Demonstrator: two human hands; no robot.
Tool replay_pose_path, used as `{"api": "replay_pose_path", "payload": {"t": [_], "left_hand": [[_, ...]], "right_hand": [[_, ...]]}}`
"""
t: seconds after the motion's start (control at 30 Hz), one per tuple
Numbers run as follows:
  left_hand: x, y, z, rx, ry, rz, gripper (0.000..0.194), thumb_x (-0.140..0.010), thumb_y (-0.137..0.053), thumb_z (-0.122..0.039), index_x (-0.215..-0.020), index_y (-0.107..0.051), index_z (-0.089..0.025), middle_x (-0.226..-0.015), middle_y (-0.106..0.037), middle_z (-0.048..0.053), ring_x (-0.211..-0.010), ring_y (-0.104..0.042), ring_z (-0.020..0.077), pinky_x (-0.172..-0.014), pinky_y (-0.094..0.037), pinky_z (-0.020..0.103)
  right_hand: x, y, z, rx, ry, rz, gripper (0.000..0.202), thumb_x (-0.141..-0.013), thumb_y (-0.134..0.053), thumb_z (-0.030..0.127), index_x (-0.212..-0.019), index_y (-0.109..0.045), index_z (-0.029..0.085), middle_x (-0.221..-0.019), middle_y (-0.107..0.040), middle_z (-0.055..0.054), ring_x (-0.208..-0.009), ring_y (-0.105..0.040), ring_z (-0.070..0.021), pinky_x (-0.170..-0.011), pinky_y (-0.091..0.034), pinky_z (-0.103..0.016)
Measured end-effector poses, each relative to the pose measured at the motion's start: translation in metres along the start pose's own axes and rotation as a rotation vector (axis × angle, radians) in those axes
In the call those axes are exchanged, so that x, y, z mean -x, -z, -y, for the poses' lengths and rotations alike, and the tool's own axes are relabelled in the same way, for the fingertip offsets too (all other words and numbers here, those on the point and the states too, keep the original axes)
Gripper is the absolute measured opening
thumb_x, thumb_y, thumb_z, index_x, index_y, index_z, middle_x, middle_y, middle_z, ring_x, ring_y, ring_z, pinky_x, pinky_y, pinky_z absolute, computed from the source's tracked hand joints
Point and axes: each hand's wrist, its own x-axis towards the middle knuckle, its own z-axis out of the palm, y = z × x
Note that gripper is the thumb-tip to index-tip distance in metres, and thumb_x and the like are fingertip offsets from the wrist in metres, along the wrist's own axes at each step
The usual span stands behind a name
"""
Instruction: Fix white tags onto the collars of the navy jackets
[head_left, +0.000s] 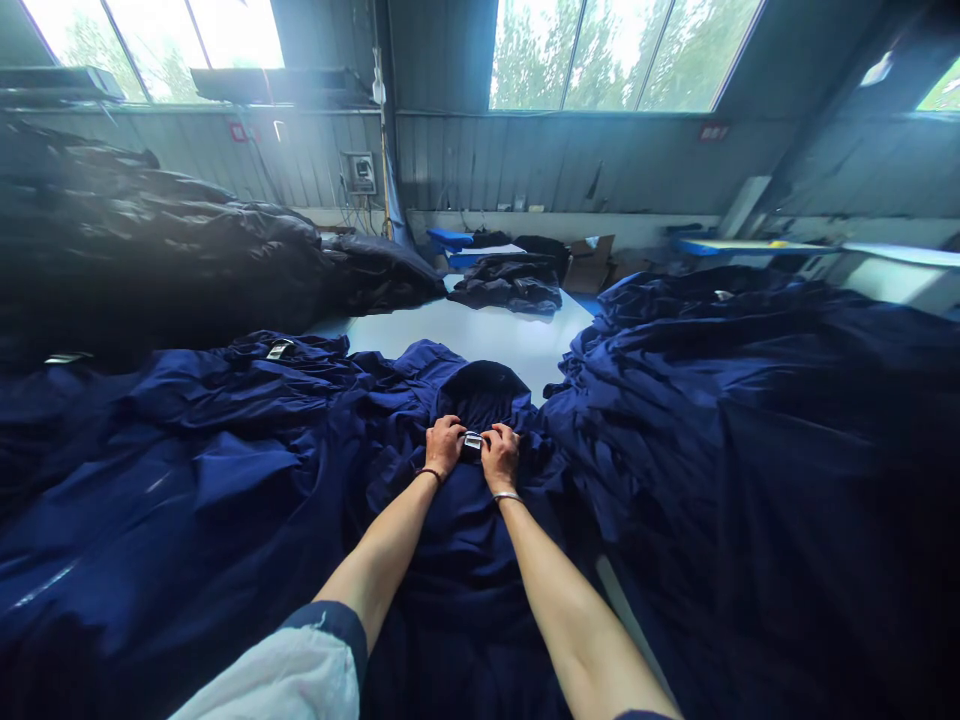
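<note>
A navy garment (pixel 457 545) lies spread in front of me, its dark neck or hood opening (pixel 487 392) facing away. At the near edge of that opening sits a small white label (pixel 472 440). My left hand (pixel 445 446) grips the fabric just left of the label, fingers bent and closed. On the label's right side my right hand (pixel 500 456) pinches the same edge, thumb and fingers together. Both hands rest on the garment, close to each other.
Navy garments are heaped at left (pixel 247 470) and right (pixel 720 400). A large black pile (pixel 150 250) rises at back left. Beyond lies a white tabletop (pixel 465 335) bearing a folded black bundle (pixel 510 283). A wall with windows (pixel 600 60) stands behind.
</note>
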Motion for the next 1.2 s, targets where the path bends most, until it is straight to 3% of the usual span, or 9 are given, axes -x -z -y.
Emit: {"api": "replay_pose_path", "payload": {"t": [0.17,0.27,0.47,0.63,0.8,0.9,1.03,1.2], "left_hand": [[0.003,0.002,-0.005,-0.019,0.010,-0.022,0.013,-0.090,-0.057,-0.018,-0.093,-0.069,-0.022,-0.122,-0.063,0.006,-0.115,-0.053,0.0213,-0.086,-0.043,0.033],[0.005,0.002,-0.007,0.000,-0.006,-0.070,0.015,-0.093,-0.052,-0.017,-0.096,-0.065,-0.022,-0.118,-0.065,0.005,-0.119,-0.051,0.0199,-0.092,-0.038,0.035],[0.005,0.003,-0.004,0.078,0.072,-0.064,0.017,-0.093,-0.050,-0.019,-0.097,-0.065,-0.025,-0.092,-0.070,0.001,-0.100,-0.059,0.0179,-0.101,-0.030,0.039],[0.000,0.006,0.009,0.394,0.134,-0.032,0.016,-0.084,-0.058,-0.023,-0.096,-0.069,-0.025,-0.088,-0.070,0.000,-0.086,-0.062,0.0161,-0.090,-0.042,0.032],[-0.004,0.012,0.015,0.788,0.159,0.094,0.024,-0.080,-0.056,-0.024,-0.094,-0.074,-0.018,-0.089,-0.073,0.003,-0.082,-0.064,0.0160,-0.079,-0.049,0.027],[-0.004,0.015,0.015,0.882,0.203,0.123,0.023,-0.079,-0.061,-0.032,-0.089,-0.075,-0.016,-0.089,-0.074,0.005,-0.083,-0.065,0.0174,-0.081,-0.050,0.028],[-0.005,0.013,0.017,0.955,0.193,0.085,0.028,-0.068,-0.076,-0.037,-0.085,-0.072,-0.015,-0.087,-0.072,0.005,-0.083,-0.064,0.0169,-0.083,-0.050,0.030],[-0.006,0.006,0.021,0.962,0.219,0.021,0.029,-0.069,-0.076,-0.040,-0.083,-0.068,-0.016,-0.083,-0.069,0.003,-0.080,-0.063,0.0148,-0.083,-0.049,0.030]], "right_hand": [[-0.002,0.005,0.006,-0.009,0.029,-0.005,0.018,-0.088,-0.048,0.015,-0.081,-0.065,0.020,-0.108,-0.063,-0.011,-0.099,-0.049,-0.0234,-0.087,-0.038,-0.035],[-0.002,0.008,0.010,-0.007,0.050,-0.009,0.020,-0.093,-0.045,0.018,-0.085,-0.063,0.020,-0.104,-0.065,-0.009,-0.097,-0.051,-0.0220,-0.085,-0.036,-0.033],[-0.001,0.013,0.013,-0.010,0.047,0.025,0.025,-0.098,-0.039,0.026,-0.090,-0.063,0.021,-0.086,-0.067,-0.005,-0.084,-0.052,-0.0198,-0.083,-0.032,-0.031],[-0.003,0.015,0.013,-0.079,0.039,0.049,0.026,-0.096,-0.039,0.024,-0.094,-0.065,0.023,-0.088,-0.068,-0.004,-0.084,-0.052,-0.0194,-0.081,-0.033,-0.030],[-0.004,0.017,0.013,-0.103,0.024,0.067,0.028,-0.090,-0.040,0.016,-0.085,-0.067,0.023,-0.081,-0.065,-0.003,-0.082,-0.051,-0.0192,-0.082,-0.034,-0.030],[-0.003,0.019,0.015,-0.104,0.017,0.051,0.028,-0.087,-0.040,0.015,-0.081,-0.066,0.023,-0.078,-0.064,-0.004,-0.081,-0.051,-0.0195,-0.082,-0.035,-0.031],[-0.003,0.022,0.018,-0.134,0.028,0.051,0.023,-0.086,-0.042,0.018,-0.079,-0.064,0.021,-0.080,-0.065,-0.004,-0.081,-0.052,-0.0197,-0.083,-0.035,-0.031],[-0.004,0.022,0.019,-0.182,-0.014,0.055,0.025,-0.089,-0.048,0.036,-0.078,-0.064,0.020,-0.080,-0.067,-0.005,-0.081,-0.054,-0.0205,-0.083,-0.036,-0.033]]}}
